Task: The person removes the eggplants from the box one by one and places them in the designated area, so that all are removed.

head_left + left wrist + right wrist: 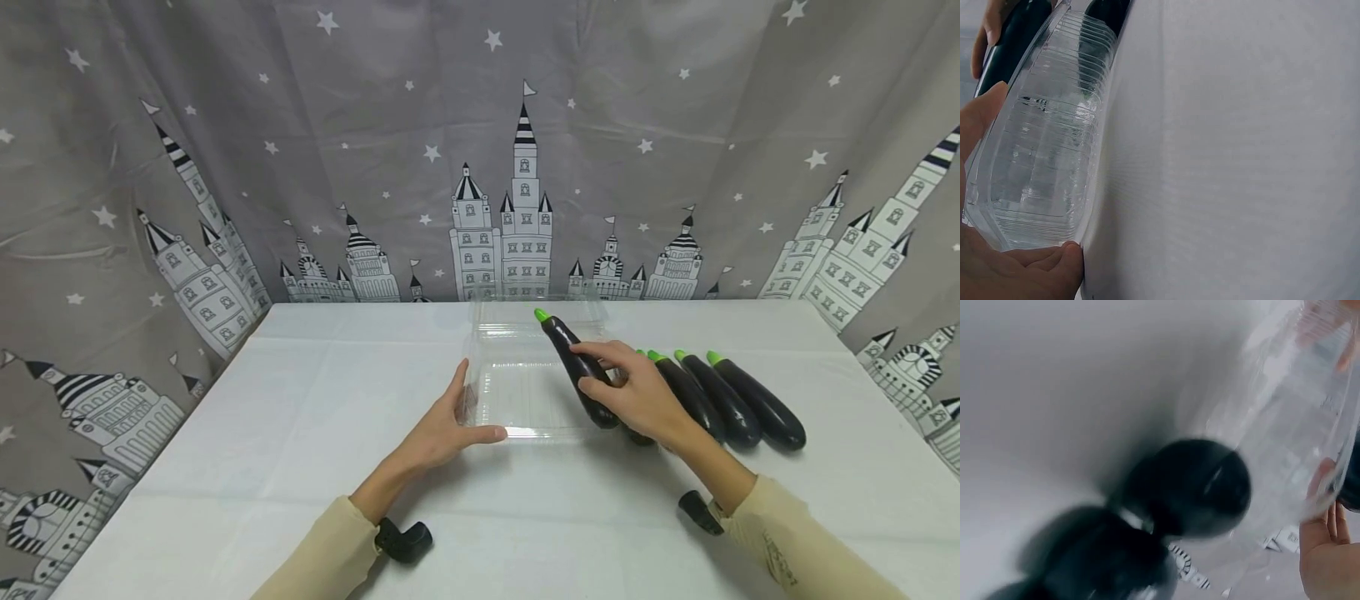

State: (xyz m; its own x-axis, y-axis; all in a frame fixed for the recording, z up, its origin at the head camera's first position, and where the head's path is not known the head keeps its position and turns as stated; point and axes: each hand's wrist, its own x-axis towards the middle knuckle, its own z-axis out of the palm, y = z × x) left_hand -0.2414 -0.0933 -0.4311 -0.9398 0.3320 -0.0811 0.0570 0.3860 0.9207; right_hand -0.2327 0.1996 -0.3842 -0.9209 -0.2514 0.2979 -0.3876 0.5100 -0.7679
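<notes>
A clear plastic clamshell container [517, 400] lies open at mid-table, its lid [502, 314] folded back toward the curtain. My left hand [438, 429] rests at the near left corner, thumb along the front rim and fingers extended up the left side. With thumb and fingers my right hand [637, 392] grips a dark eggplant [570, 354], held slanted over the container's right side, its green stem end pointing away. In the left wrist view the held eggplant [1019, 40] shows past the container's rim [1004, 119].
Several more eggplants [761, 408] lie side by side right of the container, green stems toward the back; one is mostly hidden under my right hand. A white cloth covers the table [300, 433]. A grey castle-print curtain [360, 133] hangs behind.
</notes>
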